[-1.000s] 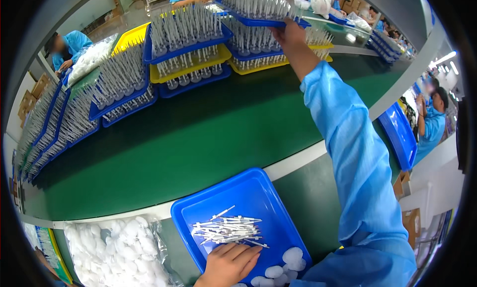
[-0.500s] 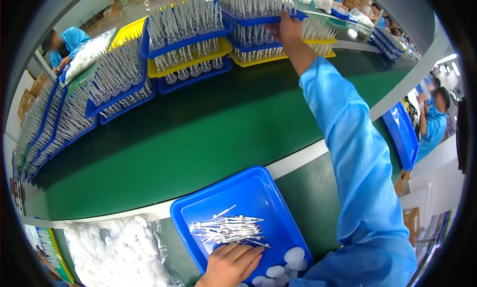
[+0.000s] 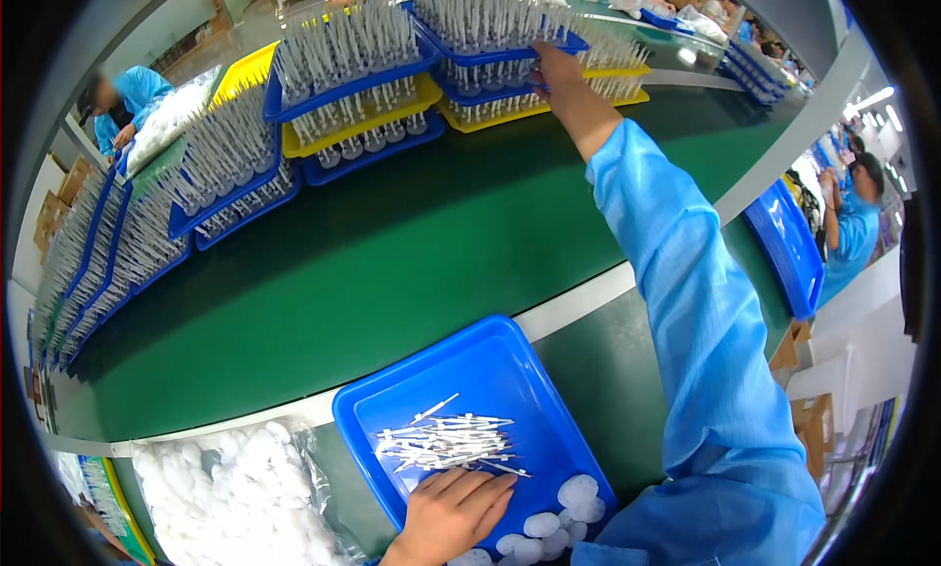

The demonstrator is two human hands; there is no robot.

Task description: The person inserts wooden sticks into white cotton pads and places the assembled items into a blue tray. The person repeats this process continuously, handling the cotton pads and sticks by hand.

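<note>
My right hand, in a long light-blue sleeve, reaches far across the green belt and grips the edge of the top blue tray, full of upright white tube-like pieces, on a stack of blue and yellow trays. My left hand lies flat, fingers together, in a blue tray right in front of me. Its fingertips touch a loose pile of thin white sticks. A few white cotton balls lie in that tray's near corner.
A clear bag of cotton balls lies left of the near tray. More stacked trays of upright pieces line the belt's far side and left. An empty blue tray rests at right. Other people in blue work at far left and right.
My right hand with the top tray has drawn a little nearer and lower in view. My left hand has stayed on the sticks.
</note>
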